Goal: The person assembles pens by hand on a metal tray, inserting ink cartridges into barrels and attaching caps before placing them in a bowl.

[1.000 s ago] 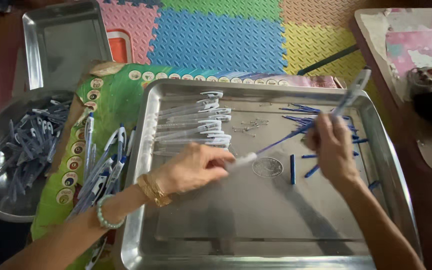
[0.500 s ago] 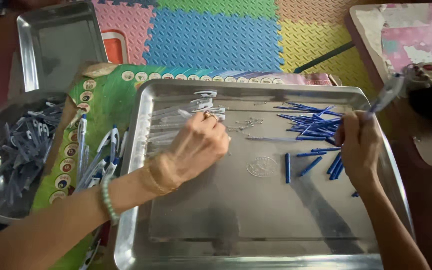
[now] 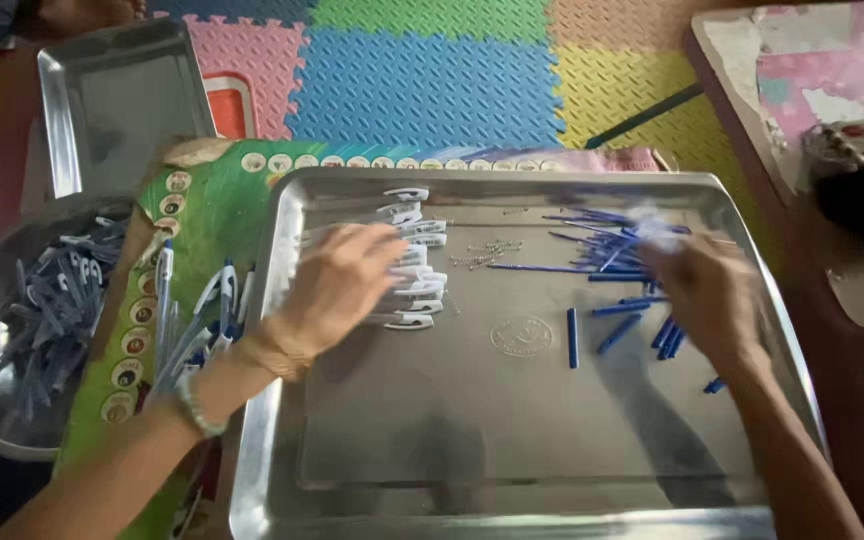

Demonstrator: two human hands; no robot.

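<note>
Reaching across a steel tray (image 3: 282, 420): your left hand (image 3: 337, 285) over the pen barrels (image 3: 407, 270), your right hand (image 3: 697, 290) at the blue refills (image 3: 602, 245).

Your left hand lay on the row of clear, white-clipped barrels at the tray's left, fingers loosely curled over them; whether they pinched one could not be told. The barrels ran left to right, clips pointing toward the tray's centre, directly under your fingertips. Your right hand was blurred, its fingers unclear, beside the refills fanned at the far right. Tiny springs (image 3: 487, 255) lay between the two piles, nearer your left hand.
</note>
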